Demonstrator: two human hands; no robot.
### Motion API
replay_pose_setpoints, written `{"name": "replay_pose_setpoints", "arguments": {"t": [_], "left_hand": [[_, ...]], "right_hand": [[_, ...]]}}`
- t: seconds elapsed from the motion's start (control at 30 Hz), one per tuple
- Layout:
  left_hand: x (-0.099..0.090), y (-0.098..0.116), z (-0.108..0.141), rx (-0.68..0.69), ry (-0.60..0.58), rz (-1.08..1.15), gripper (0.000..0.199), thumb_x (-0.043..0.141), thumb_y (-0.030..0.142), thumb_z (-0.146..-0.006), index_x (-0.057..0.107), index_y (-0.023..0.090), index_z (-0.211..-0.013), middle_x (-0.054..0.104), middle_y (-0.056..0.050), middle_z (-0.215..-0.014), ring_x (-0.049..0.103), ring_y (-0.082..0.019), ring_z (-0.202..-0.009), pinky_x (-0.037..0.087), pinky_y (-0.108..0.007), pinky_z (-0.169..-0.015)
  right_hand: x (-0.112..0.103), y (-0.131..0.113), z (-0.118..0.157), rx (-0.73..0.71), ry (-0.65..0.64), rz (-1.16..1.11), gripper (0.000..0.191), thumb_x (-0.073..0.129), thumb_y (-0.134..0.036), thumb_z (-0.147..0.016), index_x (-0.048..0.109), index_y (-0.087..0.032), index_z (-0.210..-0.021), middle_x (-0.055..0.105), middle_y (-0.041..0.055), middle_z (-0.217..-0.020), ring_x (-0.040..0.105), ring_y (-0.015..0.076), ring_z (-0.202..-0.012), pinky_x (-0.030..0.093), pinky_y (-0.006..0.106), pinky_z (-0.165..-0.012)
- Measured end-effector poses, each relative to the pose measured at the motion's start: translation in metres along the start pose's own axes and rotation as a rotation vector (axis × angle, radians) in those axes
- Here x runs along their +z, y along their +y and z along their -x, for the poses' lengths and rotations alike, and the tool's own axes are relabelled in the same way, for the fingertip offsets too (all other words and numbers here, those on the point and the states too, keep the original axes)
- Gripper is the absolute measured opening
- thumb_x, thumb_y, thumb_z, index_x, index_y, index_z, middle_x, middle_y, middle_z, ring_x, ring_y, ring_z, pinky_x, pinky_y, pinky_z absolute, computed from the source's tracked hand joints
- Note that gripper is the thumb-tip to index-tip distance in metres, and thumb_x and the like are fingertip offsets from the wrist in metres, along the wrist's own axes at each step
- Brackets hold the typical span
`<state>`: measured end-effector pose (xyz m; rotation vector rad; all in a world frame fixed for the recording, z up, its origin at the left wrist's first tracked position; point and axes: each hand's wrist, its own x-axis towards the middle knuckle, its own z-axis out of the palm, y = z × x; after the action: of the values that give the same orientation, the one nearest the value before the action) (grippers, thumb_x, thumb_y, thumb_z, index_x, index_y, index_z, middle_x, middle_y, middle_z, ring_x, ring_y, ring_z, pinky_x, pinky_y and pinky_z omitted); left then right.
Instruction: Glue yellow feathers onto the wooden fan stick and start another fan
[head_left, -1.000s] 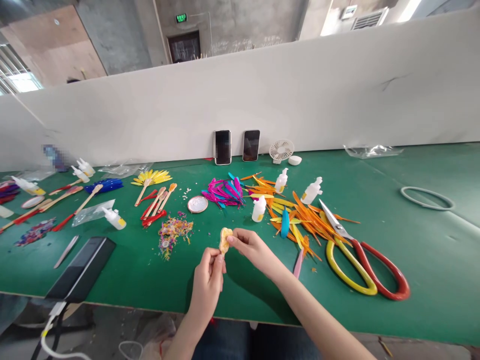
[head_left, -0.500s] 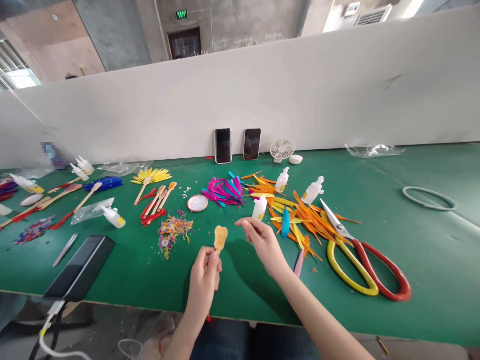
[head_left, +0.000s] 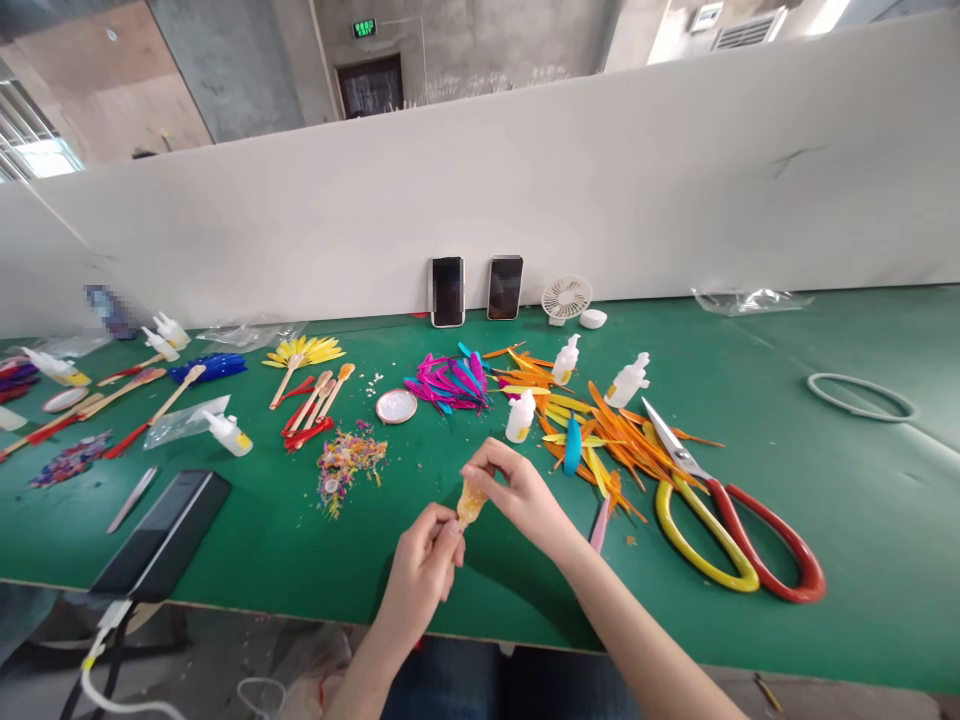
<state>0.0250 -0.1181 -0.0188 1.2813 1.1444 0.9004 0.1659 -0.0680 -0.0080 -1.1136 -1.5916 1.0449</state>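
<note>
My left hand [head_left: 427, 565] is closed round the handle of a small wooden paddle [head_left: 470, 502], whose flat head has a shiny orange-yellow face. Thumb and fingers of my right hand [head_left: 514, 490] pinch the upper end of that head and hide part of it. Just beyond the right hand stands a white squeeze bottle [head_left: 520, 417]. To its right are loose orange feathers [head_left: 626, 445] and a blue feather [head_left: 573, 445]. Left of my hands lies a heap of multicoloured clippings [head_left: 349, 465].
Large scissors [head_left: 720, 510] with red and yellow handles lie at right. Magenta feathers [head_left: 450, 380] and a small round dish [head_left: 396, 406] are ahead. Several red-tasselled paddles [head_left: 319, 395] lie left, beyond a black power bank [head_left: 165, 535]. Two phones [head_left: 505, 288] lean against the white partition [head_left: 375, 210].
My right hand has moved left and down onto the paddle's head and closed on it. My left hand has shifted slightly right, and the paddle has tilted to the right.
</note>
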Motion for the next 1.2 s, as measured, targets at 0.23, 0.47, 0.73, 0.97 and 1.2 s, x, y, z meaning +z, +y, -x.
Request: {"name": "replay_pose_setpoints", "arguments": {"t": [0.23,0.47,0.73,0.97,1.2], "left_hand": [[0.003,0.002,0.001,-0.018,-0.023,-0.042,0.029,0.039,0.045,-0.079,0.042,0.017,-0.071,0.041,0.007,-0.053,0.027,0.0,-0.03,0.018,-0.017,-0.033],[-0.002,-0.001,-0.003,-0.025,-0.015,0.005,0.032,0.039,0.048,-0.078,0.042,0.016,-0.072,0.041,0.008,-0.052,0.026,0.0,-0.028,0.017,-0.016,-0.031],[-0.001,0.001,0.001,-0.003,-0.001,-0.027,0.031,0.039,0.046,-0.079,0.042,0.016,-0.071,0.041,0.008,-0.053,0.028,0.0,-0.029,0.018,-0.016,-0.032],[0.001,-0.002,0.003,0.007,0.029,-0.064,0.029,0.037,0.043,-0.081,0.044,0.016,-0.072,0.041,0.007,-0.054,0.029,-0.001,-0.031,0.019,-0.017,-0.033],[0.002,-0.002,0.006,0.019,0.069,-0.121,0.03,0.038,0.043,-0.081,0.046,0.016,-0.071,0.041,0.006,-0.053,0.029,-0.002,-0.034,0.02,-0.017,-0.034]], "right_hand": [[0.003,-0.001,-0.003,0.008,0.087,0.1,0.029,0.044,-0.036,-0.076,0.042,-0.02,-0.052,0.04,-0.0022,-0.053,0.038,0.0106,-0.05,0.031,0.025,-0.05],[-0.008,-0.002,-0.002,0.091,-0.102,-0.121,0.03,0.049,-0.046,-0.073,0.055,-0.017,-0.073,0.049,-0.0001,-0.063,0.046,0.0118,-0.059,0.037,0.025,-0.055],[-0.007,0.0,0.001,0.154,-0.204,-0.248,0.021,0.056,-0.037,-0.07,0.049,-0.017,-0.07,0.051,-0.001,-0.061,0.05,0.0128,-0.059,0.039,0.026,-0.055],[0.002,0.001,0.001,0.097,-0.091,-0.181,0.02,0.048,-0.036,-0.074,0.045,-0.018,-0.066,0.047,-0.002,-0.058,0.047,0.0114,-0.055,0.038,0.024,-0.051],[0.008,0.0,0.003,0.002,0.011,0.026,0.019,0.041,-0.031,-0.078,0.042,-0.02,-0.063,0.042,-0.0033,-0.054,0.04,0.0103,-0.05,0.033,0.023,-0.048]]}}
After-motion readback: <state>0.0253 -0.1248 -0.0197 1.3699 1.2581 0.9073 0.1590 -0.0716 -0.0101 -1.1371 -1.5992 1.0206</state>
